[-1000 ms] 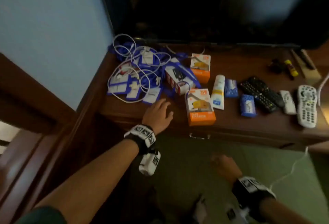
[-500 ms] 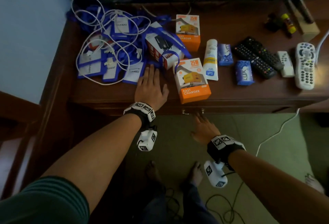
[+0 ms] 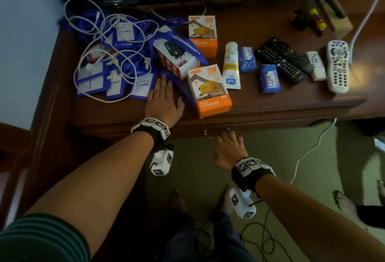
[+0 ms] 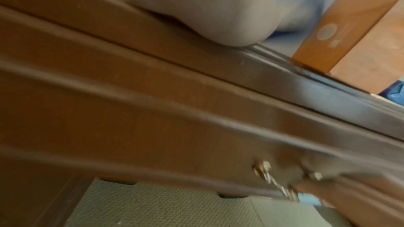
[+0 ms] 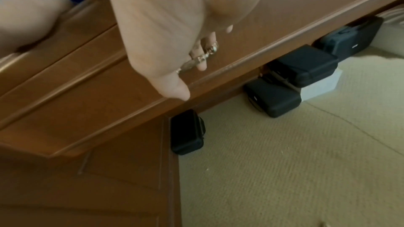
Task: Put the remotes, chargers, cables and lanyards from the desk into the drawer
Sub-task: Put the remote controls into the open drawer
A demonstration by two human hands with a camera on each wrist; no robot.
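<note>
"25W" and "FAST CHARGER" are printed on the near orange box [image 3: 209, 91]; "FAST CHARGER" is repeated on the far orange box [image 3: 203, 35]. "LUX" is read on a blue packet [image 3: 269, 78], "yes" on the tube [image 3: 230, 66].

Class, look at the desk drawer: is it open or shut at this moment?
Shut. The drawer front sits flush under the desktop edge, and the right hand is only hooking its metal handle.
</note>
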